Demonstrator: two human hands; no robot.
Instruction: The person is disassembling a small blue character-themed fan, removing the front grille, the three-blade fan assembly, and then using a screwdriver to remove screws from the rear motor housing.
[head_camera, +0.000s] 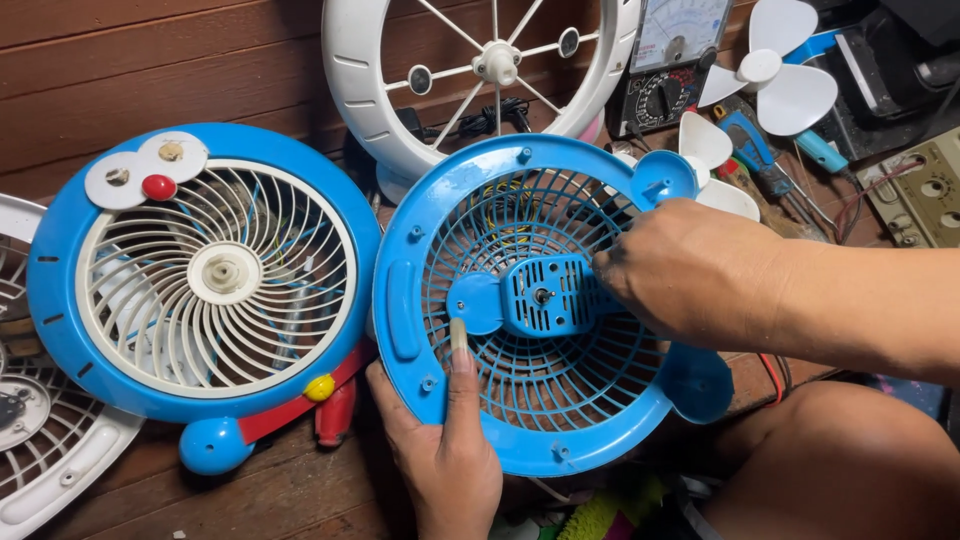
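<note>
A round blue fan grille (540, 300) is held tilted over the wooden floor, just right of a blue-and-white fan front (205, 290). Its lower-left rim is gripped by the left hand (445, 450), thumb laid up across the mesh. The right hand (690, 270), nearer the grille's central motor mount (550, 295), is curled shut at the mount's right edge; what its fingertips pinch cannot be told.

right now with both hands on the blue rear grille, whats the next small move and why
Probably turn the right hand a little to free the blue motor mount at the centre of the blue rear grille. Its fingers sit at the mount's edge, the shaft hole is bare, and the left hand braces the rim from below with its thumb on the mesh.
</note>
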